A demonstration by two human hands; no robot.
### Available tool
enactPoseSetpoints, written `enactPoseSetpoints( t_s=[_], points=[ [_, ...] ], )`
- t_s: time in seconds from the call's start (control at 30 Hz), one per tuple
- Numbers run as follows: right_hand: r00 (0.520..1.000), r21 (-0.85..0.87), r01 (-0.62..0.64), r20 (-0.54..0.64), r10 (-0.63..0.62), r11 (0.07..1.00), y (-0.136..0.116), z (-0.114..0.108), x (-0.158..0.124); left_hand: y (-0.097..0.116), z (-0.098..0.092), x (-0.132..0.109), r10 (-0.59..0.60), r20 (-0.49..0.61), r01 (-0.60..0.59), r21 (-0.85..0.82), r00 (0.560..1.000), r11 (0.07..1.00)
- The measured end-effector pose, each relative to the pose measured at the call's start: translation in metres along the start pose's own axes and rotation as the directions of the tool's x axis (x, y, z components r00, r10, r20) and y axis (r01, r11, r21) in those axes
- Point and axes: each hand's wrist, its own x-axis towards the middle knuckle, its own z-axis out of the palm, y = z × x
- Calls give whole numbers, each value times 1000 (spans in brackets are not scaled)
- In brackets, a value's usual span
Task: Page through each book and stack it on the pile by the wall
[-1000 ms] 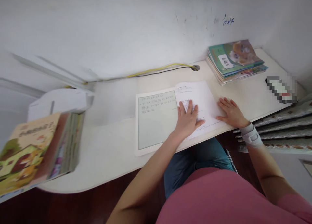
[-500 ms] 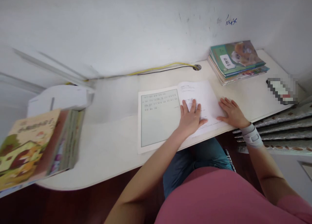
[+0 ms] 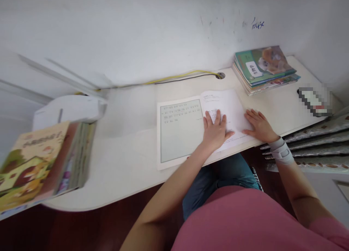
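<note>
My left hand (image 3: 216, 130) lies spread and palm down on a white printed page (image 3: 236, 114), fingers apart. My right hand (image 3: 259, 125) rests flat at the page's right edge, fingers extended, with a pale grey band (image 3: 283, 152) on its wrist. Left of the page, and partly under its edge, lies a flat, white-framed panel (image 3: 180, 142) with a grey-green face and several lines of characters. I cannot tell whether it is a screen or a printed sheet. Both lie near the front edge of the white desk (image 3: 122, 163).
A stack of books (image 3: 264, 65) stands at the back right, near a pixelated phone-like object (image 3: 313, 101). On the left are more books (image 3: 38, 160) and a white device (image 3: 65, 111). A yellow cable (image 3: 174, 76) runs along the wall to a desk hole (image 3: 220, 75).
The panel and my left hand have shifted slightly to the right. My right hand stays flat in nearly the same place. The view has moved a little.
</note>
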Motion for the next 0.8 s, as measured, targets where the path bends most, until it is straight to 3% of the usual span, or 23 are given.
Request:
enactPoseSetpoints(
  t_s=[0.17,0.3,0.5,0.8],
  points=[
    [989,59,121,75,-125,991,17,-8,-2,-23,-16,-9,132,127,-123,-73,983,990],
    [987,43,150,50,-152,988,23,-8,-4,-34,-11,-14,174,118,-172,-28,978,985],
    [989,32,140,48,-142,990,16,-7,-4,-24,6,-9,135,46,-135,14,990,991],
    [989,5,147,23,-147,989,16,-6,-4,-7,8,-5,88,18,-89,36,996,995]
  ],
)
